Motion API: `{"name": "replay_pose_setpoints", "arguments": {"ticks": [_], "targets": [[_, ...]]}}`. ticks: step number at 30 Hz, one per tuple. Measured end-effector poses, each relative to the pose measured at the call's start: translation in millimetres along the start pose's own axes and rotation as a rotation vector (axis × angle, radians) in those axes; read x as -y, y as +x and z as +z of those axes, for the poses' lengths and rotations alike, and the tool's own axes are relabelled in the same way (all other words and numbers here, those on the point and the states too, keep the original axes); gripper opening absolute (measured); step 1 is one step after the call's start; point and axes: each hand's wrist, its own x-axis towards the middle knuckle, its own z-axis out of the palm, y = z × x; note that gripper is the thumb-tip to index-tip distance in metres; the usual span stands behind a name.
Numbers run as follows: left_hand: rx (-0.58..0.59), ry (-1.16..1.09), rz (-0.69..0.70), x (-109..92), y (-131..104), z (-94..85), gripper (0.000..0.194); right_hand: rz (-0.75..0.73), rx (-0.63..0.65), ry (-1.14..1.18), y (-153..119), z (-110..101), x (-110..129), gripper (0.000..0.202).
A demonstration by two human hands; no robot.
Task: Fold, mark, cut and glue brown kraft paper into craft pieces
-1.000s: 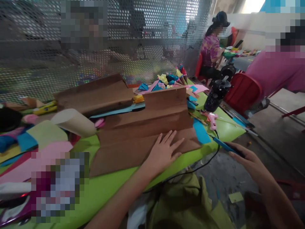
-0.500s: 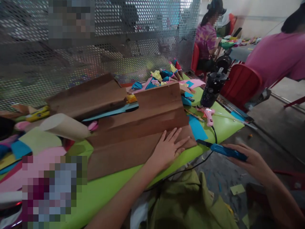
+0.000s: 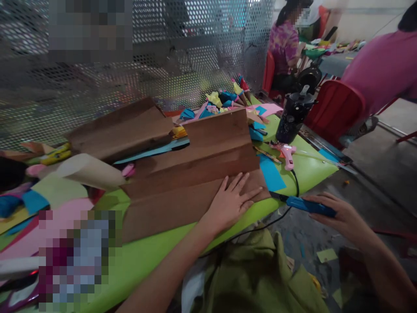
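Observation:
A creased sheet of brown paper (image 3: 182, 202) lies across the green table (image 3: 130, 269), its far part folded upward. My left hand (image 3: 230, 201) rests flat on its near right part, fingers spread. In my right hand (image 3: 339, 213), past the table's near edge, is a blue utility knife (image 3: 309, 206). Its dark blade end points left and meets the right edge of the brown paper; the tip is hard to make out. A blue paper piece (image 3: 272, 174) lies just beyond the blade.
A pink glue gun (image 3: 288, 155) with a black cord and a dark tumbler (image 3: 293, 117) stand at right. Paper flowers (image 3: 224, 100) are heaped behind. A paper roll (image 3: 93, 171) and another brown piece (image 3: 120, 130) lie left. Two people sit near red chairs (image 3: 335, 111).
The view has shifted slightly. The knife's blade end has come a little closer to the brown paper's right edge. My left hand stays flat on the paper.

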Motion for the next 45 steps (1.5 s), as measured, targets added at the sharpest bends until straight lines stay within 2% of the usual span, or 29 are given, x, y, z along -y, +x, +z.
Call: {"name": "replay_pose_setpoints", "arguments": {"ticks": [7,17,25,34,40,45], "targets": [[-0.024,0.025,0.009,0.3,-0.1,1.5,0.048,0.011,0.034,0.038,2.5,-0.8,-2.3,0.044],[-0.047,0.024,0.02,0.5,-0.4,3.5,0.049,-0.023,0.042,-0.048,3.8,-0.1,6.1,0.042],[-0.027,0.025,0.012,-1.5,-0.5,0.8,0.048,-0.06,0.03,-0.051,8.4,12.1,22.4,0.04],[-0.033,0.041,0.009,-2.4,-0.8,-0.9,0.049,-0.121,0.001,-0.081,11.3,36.3,35.8,0.036],[-0.049,0.012,-0.03,-10.2,4.0,2.7,0.05,-0.15,-0.045,-0.082,12.1,47.5,49.5,0.035],[0.024,-0.098,-0.046,-5.1,4.5,-12.5,0.053,-0.146,-0.028,-0.072,15.0,52.4,56.5,0.036]]}}
